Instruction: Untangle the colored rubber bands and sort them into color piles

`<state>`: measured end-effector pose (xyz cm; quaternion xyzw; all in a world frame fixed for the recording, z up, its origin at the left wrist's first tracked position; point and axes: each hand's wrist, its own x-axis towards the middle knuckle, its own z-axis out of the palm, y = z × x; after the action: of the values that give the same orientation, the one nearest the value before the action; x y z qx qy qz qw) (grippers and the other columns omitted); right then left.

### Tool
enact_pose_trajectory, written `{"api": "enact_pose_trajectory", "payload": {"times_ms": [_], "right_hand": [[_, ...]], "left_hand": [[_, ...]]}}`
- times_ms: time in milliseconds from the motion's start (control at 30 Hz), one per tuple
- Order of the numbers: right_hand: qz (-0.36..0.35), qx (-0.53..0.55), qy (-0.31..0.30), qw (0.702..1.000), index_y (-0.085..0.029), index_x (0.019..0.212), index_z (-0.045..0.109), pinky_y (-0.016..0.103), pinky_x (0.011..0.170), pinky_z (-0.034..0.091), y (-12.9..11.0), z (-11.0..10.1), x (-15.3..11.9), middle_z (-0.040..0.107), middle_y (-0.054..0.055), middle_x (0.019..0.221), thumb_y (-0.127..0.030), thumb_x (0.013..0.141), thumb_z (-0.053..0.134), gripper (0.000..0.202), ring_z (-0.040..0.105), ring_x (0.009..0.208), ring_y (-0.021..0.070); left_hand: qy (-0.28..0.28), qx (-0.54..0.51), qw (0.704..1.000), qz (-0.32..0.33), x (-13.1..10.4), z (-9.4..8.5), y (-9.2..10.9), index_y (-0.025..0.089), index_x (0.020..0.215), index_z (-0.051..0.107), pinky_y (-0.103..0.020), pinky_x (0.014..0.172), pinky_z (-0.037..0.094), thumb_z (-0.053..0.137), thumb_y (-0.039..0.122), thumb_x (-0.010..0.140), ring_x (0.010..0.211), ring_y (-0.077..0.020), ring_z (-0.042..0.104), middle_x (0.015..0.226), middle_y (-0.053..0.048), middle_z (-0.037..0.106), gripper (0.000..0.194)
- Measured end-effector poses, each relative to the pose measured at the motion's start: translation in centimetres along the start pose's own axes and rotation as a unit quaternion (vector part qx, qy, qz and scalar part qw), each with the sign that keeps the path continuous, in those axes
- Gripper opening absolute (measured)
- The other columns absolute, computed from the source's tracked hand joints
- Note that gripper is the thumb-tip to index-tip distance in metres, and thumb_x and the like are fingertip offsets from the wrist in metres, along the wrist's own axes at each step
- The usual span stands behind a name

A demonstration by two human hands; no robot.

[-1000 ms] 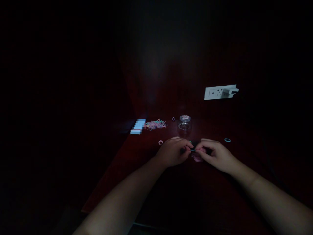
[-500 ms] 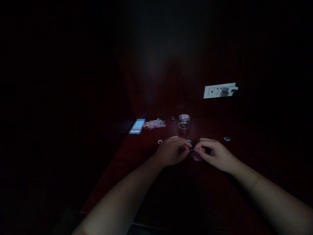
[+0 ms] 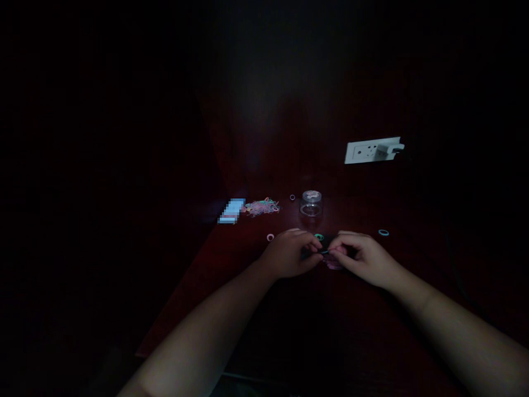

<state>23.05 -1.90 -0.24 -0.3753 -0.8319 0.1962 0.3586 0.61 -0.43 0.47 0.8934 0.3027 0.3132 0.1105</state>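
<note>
while room lies dark | red-brown table [image 3: 256, 286] | wall socket [image 3: 367, 150]

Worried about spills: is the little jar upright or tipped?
Upright. The jar stands on its base on the table, mouth up, beyond both hands.

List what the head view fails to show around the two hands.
- Small item pinched between left hand and right hand: too small and dim.
- Pink thing under the right hand: mostly covered.
- Glass jar contents: too dark.
- Blue patch: blurred.
- Table left side: lost in darkness.
</note>
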Motion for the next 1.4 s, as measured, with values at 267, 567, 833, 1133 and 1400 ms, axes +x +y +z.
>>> {"api": "enact_pose_trajectory", "payload": {"times_ms": [267,567,833,1133,1400], "right_hand": [[-0.003,-0.006,-0.002,1.0,-0.018,0.076,0.065,0.027,0.06,0.044,0.14,0.03,-0.02,0.056,0.0,0.066,-0.027,0.091,0.059,0.018,0.053,0.06,0.0137],[-0.001,-0.01,-0.008,1.0,-0.018,0.078,0.066,0.027,0.06,0.043,0.27,0.04,0.01,0.056,0.0,0.067,-0.027,0.09,0.06,0.015,0.053,0.061,0.0139],[0.027,0.023,-0.003,0.999,-0.018,0.087,0.065,0.026,0.058,0.044,0.58,0.25,-0.18,0.055,-0.001,0.066,-0.031,0.089,0.062,0.014,0.052,0.06,0.0138],[-0.008,-0.001,-0.007,1.0,-0.019,0.087,0.069,0.027,0.062,0.043,0.27,0.04,0.02,0.056,0.001,0.072,-0.029,0.093,0.058,0.016,0.052,0.064,0.0138],[-0.001,-0.008,-0.01,1.0,-0.019,0.082,0.068,0.028,0.062,0.043,0.22,0.02,0.02,0.057,0.001,0.07,-0.03,0.092,0.059,0.017,0.053,0.064,0.0142]], "left_hand": [[-0.009,0.003,1.0,-0.013,0.13,-0.05,-0.01,0.022,0.09,0.065,-0.031,0.08,0.05,0.061,0.023,0.087,0.082,-0.0149,0.063,0.085,0.001,0.07,0.006],[-0.017,0.002,1.0,-0.008,0.15,-0.11,0.07,0.022,0.092,0.065,-0.032,0.08,0.05,0.059,0.023,0.087,0.084,-0.0159,0.063,0.088,0.0,0.07,0.008],[-0.011,0.006,1.0,-0.003,0.11,-0.05,0.07,0.021,0.092,0.065,-0.031,0.079,0.049,0.058,0.024,0.088,0.084,-0.0159,0.062,0.086,-0.001,0.07,0.008],[-0.012,0.007,1.0,0.006,0.11,0.08,-0.06,0.022,0.093,0.065,-0.031,0.082,0.049,0.057,0.024,0.088,0.084,-0.0144,0.062,0.087,0.001,0.07,0.009],[-0.004,-0.016,1.0,0.008,0.05,-0.01,0.08,0.022,0.096,0.065,-0.033,0.084,0.049,0.062,0.026,0.084,0.082,-0.0151,0.063,0.086,0.001,0.071,0.012]]}}
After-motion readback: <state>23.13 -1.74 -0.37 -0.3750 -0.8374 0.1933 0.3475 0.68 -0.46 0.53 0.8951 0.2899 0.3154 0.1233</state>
